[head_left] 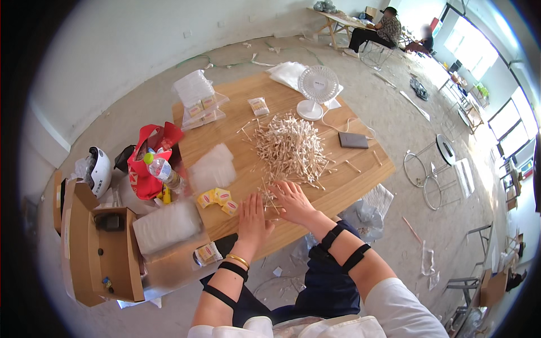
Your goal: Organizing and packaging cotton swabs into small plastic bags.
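A large heap of cotton swabs (pixel 290 149) covers the middle of the wooden table (pixel 225 96), and some loose ones spread toward its near edge. At this near side my left hand (pixel 253 221) is on edge, its fingers stretched out beside a few swabs. My right hand (pixel 292 204) reaches in from the right with its fingers apart, touching swabs at the heap's near fringe. A few swabs lie in the gap between the two hands. Small yellow-and-white paper labels (pixel 217 198) lie just left of my left hand. Beyond them is a stack of clear plastic bags (pixel 213 167).
A white fan (pixel 318 87) and a dark flat box (pixel 353 140) with a cable stand past the heap. Filled swab packs (pixel 258 106) lie at the back. At left are a cardboard box (pixel 101 248), a red bag (pixel 147 169) and a bottle (pixel 166 170). People sit far off.
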Demonstrator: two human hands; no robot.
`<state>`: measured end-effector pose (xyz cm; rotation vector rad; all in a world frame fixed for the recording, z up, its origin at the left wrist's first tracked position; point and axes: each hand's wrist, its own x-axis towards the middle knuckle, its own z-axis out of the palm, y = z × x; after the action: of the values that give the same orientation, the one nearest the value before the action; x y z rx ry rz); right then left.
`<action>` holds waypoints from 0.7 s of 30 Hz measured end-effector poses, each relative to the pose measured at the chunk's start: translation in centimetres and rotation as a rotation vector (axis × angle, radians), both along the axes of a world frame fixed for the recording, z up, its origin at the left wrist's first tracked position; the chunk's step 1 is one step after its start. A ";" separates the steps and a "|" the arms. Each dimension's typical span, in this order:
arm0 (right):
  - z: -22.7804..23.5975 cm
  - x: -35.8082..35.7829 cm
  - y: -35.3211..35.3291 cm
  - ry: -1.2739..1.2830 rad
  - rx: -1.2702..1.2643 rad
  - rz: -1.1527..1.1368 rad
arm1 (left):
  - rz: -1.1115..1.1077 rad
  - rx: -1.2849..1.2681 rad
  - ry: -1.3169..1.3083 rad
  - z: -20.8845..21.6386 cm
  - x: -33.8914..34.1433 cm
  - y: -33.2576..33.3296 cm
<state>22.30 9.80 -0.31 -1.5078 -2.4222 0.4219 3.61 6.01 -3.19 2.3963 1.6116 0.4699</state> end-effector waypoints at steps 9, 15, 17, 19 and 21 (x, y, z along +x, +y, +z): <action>-1.0 -1.3 4.5 -0.123 0.068 0.202 | 0.070 0.035 -0.125 -0.2 0.8 2.6; -1.7 -0.8 4.4 -0.010 0.122 0.202 | 0.024 0.165 -0.236 -0.7 -0.2 3.4; -1.8 -0.1 4.1 0.076 0.105 0.137 | 0.015 0.195 -0.257 -0.9 -0.7 3.5; -1.9 0.5 3.6 0.080 0.109 0.120 | 0.006 0.225 -0.276 -0.8 -1.2 3.4; -2.2 1.5 3.5 0.081 0.118 0.096 | -0.023 0.254 -0.273 -0.6 -1.5 3.2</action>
<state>23.78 13.25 -2.48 -1.3046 -2.4175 0.3452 2.14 9.19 -3.81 2.3891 1.4782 1.0026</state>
